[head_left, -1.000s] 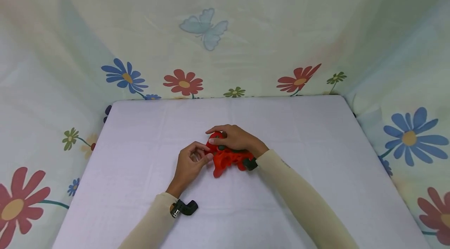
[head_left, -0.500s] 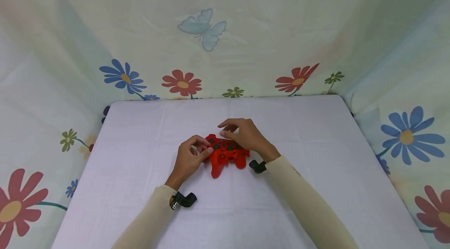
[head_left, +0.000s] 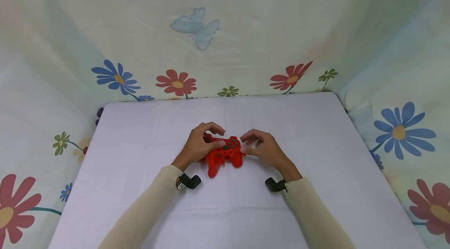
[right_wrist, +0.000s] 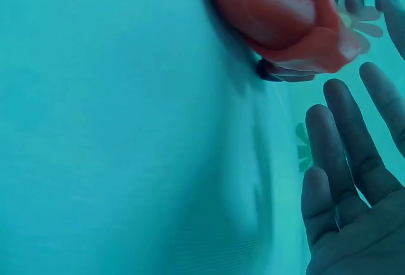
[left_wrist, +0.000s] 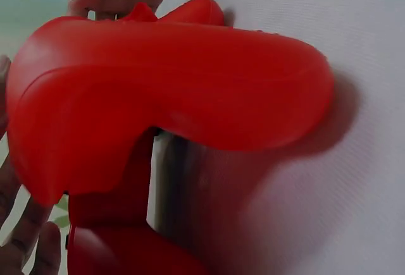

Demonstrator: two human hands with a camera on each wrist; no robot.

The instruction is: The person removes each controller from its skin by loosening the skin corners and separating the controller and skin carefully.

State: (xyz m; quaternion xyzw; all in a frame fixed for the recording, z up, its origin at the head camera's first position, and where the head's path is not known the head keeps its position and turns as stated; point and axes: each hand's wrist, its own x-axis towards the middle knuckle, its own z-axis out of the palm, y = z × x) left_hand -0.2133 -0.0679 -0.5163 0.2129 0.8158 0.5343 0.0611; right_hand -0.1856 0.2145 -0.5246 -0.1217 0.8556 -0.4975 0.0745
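Note:
A red game controller (head_left: 233, 143) with dark buttons lies near the middle of the table. A soft red cover (head_left: 212, 163) with two grip sleeves sits partly over its near side. My left hand (head_left: 192, 149) grips the controller's left end, thumb on top and fingers behind. In the left wrist view, one sleeve of the cover (left_wrist: 190, 85) stands apart from the glossy red grip of the controller (left_wrist: 126, 246). My right hand (head_left: 270, 150) is at the right end, thumb close to the edge. Its fingers (right_wrist: 351, 139) are spread and relaxed in the right wrist view.
The table (head_left: 225, 214) has a white cloth over it. A curtain (head_left: 263, 26) printed with flowers and a butterfly hangs behind and at both sides. Each wrist carries a small black camera, such as the left one (head_left: 190, 181).
My right hand has come off the controller's top and moved right, to its right end. My left hand has shifted up and forward, its thumb now over the controller's face.

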